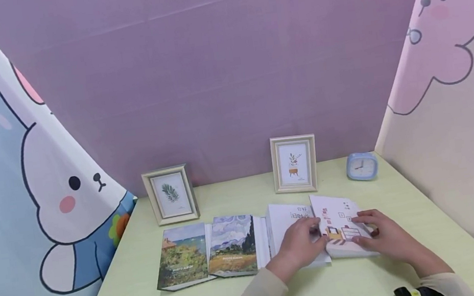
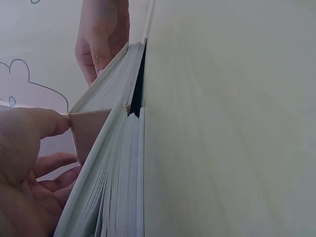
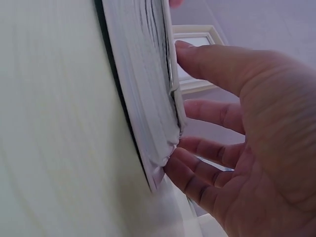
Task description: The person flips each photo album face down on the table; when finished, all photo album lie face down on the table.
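A white photo album (image 1: pixel 342 226) with red and yellow drawings on its cover lies at the right end of a row, between both hands. My left hand (image 1: pixel 299 244) holds its left edge, thumb and fingertips at the beige spine (image 2: pixel 90 129) in the left wrist view. On the other side my right hand (image 1: pixel 385 236) grips the right edge; in the right wrist view the thumb (image 3: pixel 212 61) lies along the cover and the fingers bend against the side. A second white album (image 1: pixel 284 223) lies under my left hand, partly hidden, its right edge overlapped by the held one.
Two painted-cover albums (image 1: pixel 183 255) (image 1: pixel 233 242) lie overlapped at the left of the row. Behind stand a leaf picture frame (image 1: pixel 175 220), a plant picture frame (image 1: pixel 291 139) and a blue clock (image 1: pixel 362 167). Printed curtains border the table (image 1: pixel 424 228).
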`<state>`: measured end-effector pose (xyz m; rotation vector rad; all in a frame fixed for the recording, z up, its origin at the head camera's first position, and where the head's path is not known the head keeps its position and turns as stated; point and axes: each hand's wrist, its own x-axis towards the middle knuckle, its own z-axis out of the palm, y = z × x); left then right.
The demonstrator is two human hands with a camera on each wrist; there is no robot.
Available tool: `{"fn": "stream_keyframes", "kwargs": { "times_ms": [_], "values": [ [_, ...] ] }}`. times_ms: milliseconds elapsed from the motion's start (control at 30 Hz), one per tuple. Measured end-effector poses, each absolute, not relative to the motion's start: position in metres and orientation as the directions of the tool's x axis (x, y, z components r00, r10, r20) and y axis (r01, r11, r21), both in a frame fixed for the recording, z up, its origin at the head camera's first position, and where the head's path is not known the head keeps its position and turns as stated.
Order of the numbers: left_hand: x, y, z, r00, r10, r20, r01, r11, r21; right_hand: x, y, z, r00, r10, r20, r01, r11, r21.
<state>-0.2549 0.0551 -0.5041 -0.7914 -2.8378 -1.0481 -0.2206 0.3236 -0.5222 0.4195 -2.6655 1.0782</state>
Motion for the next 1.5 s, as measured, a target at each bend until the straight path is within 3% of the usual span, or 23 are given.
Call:
{"fn": "stream_keyframes", "kwargs": {
  "times_ms": [267,600,1133,1333,1500],
  "values": [
    [-0.249,0.057,-0.503,-0.886,0.431,0.171,0.345,0.366,0.864,-0.218,0.319,-0.520,-0.929,-0.163,0.332,-0.356,0.640,-0.681],
    [-0.252,0.055,-0.501,-0.856,0.441,0.269,0.339,0.087,0.937,-0.218,0.316,-0.518,-0.947,-0.161,0.279,-0.319,0.577,-0.752],
    [-0.249,0.056,-0.498,-0.835,0.433,0.340,0.384,0.017,0.923,-0.216,0.311,-0.520,-0.938,-0.212,0.274,-0.345,0.499,-0.795],
    [-0.245,0.057,-0.491,-0.830,0.422,0.365,0.404,0.003,0.915,-0.217,0.309,-0.519,-0.895,-0.254,0.366,-0.445,0.456,-0.771],
    [-0.244,0.060,-0.488,-0.837,0.437,0.330,0.325,-0.089,0.941,-0.218,0.306,-0.519,-0.866,-0.276,0.416,-0.496,0.375,-0.784]
  ]
}}
